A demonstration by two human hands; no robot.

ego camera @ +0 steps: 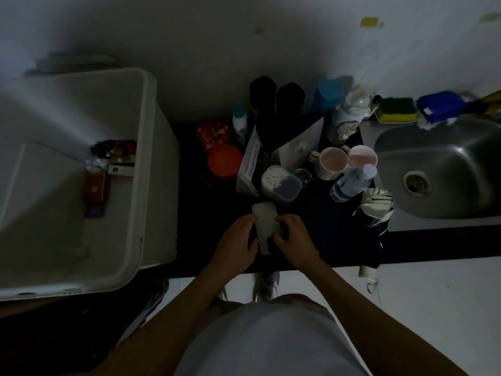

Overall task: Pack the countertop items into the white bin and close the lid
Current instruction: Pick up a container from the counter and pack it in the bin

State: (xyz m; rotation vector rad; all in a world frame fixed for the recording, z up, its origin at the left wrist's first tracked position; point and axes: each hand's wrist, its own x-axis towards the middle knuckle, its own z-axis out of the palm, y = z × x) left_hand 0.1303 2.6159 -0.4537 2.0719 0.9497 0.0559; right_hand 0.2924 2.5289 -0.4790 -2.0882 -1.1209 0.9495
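A pale flat rectangular object [266,222] lies on the dark countertop [195,240] near its front edge. My left hand [238,240] grips its left side and my right hand [292,237] grips its right side. The white bin [141,185] stands open at the left, with a red box [95,187] and several small packets in it. Behind the hands stand a clear lidded container [282,183], two pink mugs [333,162], a water bottle [352,183], an orange jar [224,162], pouches [250,164] and bottles.
A steel sink [444,169] lies at the right, with a yellow-green sponge [397,111] and a blue item [440,107] behind it. A dark cloth [349,240] drapes over the counter's front edge. My shoes [267,284] stand on the white floor below.
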